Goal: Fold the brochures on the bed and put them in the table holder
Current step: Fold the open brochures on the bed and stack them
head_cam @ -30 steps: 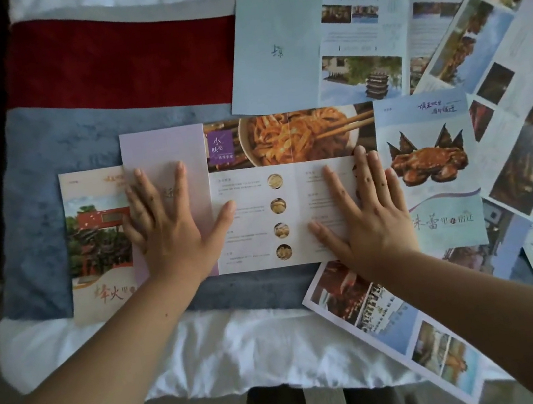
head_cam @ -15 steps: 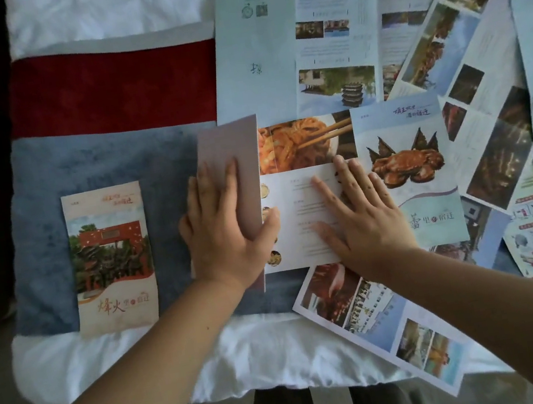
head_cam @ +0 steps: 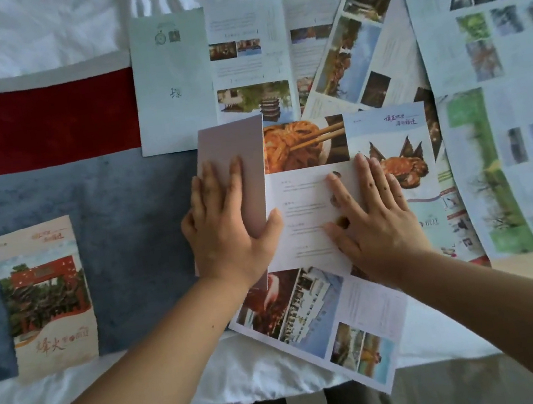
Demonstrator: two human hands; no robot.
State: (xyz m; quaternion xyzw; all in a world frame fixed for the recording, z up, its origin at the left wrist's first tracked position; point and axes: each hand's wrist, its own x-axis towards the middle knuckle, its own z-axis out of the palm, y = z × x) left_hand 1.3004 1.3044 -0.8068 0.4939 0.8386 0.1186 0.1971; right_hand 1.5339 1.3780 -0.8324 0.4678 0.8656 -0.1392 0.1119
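A food brochure (head_cam: 310, 202) with noodle and crab pictures lies open on the bed in front of me. Its pale lilac left panel (head_cam: 236, 151) is turned over onto the white middle panel. My left hand (head_cam: 227, 228) lies flat on that folded panel, thumb on the white page. My right hand (head_cam: 371, 217) presses flat on the middle panel beside the crab picture (head_cam: 401, 164). One folded brochure (head_cam: 46, 297) with a red gate picture rests to the left on the blue blanket. The table holder is not in view.
Several unfolded brochures lie around: a pale green one (head_cam: 211, 75) behind, one with building photos (head_cam: 321, 325) near the bed edge, more sheets (head_cam: 498, 98) to the right. A blue and red blanket (head_cam: 86, 208) covers the white sheet (head_cam: 79, 395).
My left hand has carried the lilac left panel rightward and folded it over the middle panel. My right hand kept pressing the brochure down. The view shifted slightly.
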